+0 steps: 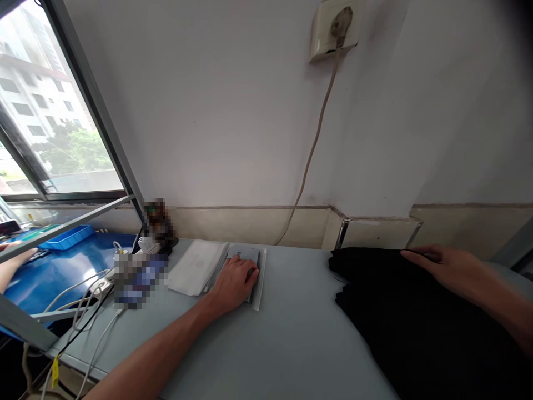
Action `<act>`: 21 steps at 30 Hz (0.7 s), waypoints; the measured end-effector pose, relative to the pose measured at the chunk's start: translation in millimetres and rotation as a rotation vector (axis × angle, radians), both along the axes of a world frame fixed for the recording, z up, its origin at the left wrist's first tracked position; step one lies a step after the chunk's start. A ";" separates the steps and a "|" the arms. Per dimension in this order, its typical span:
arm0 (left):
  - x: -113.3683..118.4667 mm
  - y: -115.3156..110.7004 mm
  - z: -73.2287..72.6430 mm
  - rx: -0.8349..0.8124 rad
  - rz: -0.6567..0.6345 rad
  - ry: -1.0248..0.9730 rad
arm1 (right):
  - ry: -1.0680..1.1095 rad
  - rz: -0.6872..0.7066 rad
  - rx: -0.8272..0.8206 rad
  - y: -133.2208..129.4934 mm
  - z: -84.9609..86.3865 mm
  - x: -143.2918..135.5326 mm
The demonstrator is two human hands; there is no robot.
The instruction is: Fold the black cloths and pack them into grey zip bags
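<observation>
My left hand (236, 282) rests on a grey packet (246, 253) in a clear sleeve, its fingers bent over the packet's upper part. Just left of it lies a stack of white, flat bags (199, 268). On the right, a large black cloth (416, 328) spreads over the grey table (291, 333). My right hand (449, 268) pinches the cloth's far edge between thumb and fingers.
A power strip (102, 284) with white cables lies at the left, beside a blurred blue item (144, 280). Behind the metal frame are a blue tray (69, 238) and another person's arm (14, 264). A cord hangs from the wall socket (335, 28).
</observation>
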State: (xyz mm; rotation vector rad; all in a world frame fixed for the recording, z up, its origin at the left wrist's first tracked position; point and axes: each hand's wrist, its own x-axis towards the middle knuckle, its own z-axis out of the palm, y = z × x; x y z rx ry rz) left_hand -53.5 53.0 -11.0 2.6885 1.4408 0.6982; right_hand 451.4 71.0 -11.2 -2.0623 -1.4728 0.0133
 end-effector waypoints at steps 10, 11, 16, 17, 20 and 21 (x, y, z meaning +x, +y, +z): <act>3.3 3.2 0.9 0.005 -0.005 0.003 | -0.129 0.115 0.035 -32.2 41.3 -53.7; 3.5 3.5 0.9 0.002 -0.009 0.002 | -0.129 0.101 0.034 -34.9 42.7 -56.9; 3.7 3.5 2.2 -0.003 -0.028 -0.003 | -0.113 0.087 0.054 -46.0 51.7 -70.9; 3.7 3.5 2.9 -0.009 -0.030 -0.004 | -0.106 0.101 0.061 -47.8 54.8 -74.2; 4.1 2.3 6.9 -0.039 -0.037 -0.019 | -0.045 0.190 0.098 -54.5 67.0 -88.3; 4.6 1.0 9.3 -0.055 -0.045 -0.038 | -0.011 0.240 0.106 -58.0 72.2 -95.3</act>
